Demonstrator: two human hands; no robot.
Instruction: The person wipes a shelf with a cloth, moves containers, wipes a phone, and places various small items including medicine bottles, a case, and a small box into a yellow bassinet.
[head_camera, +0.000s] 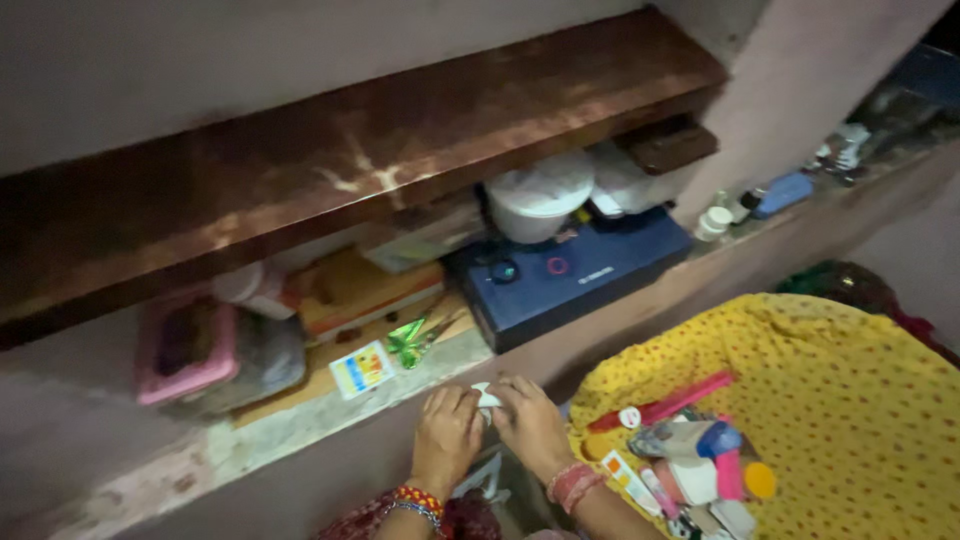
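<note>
Fingers of both hands pinch a small white object (486, 396) between them, at the front edge of a stone ledge (300, 425); the left hand (447, 432) and right hand (532, 424) lie knuckles up, touching it from either side. Just beyond on the ledge lie a small card with coloured squares (361, 369) and green-handled scissors (412, 340). Farther back sit a dark blue box (580, 275) bearing a white tub (538, 200), and a pink case (187, 350) at left. Right of the hands, a yellow dotted cloth (850, 400) holds a heap of small tubes and packets (690, 460).
</note>
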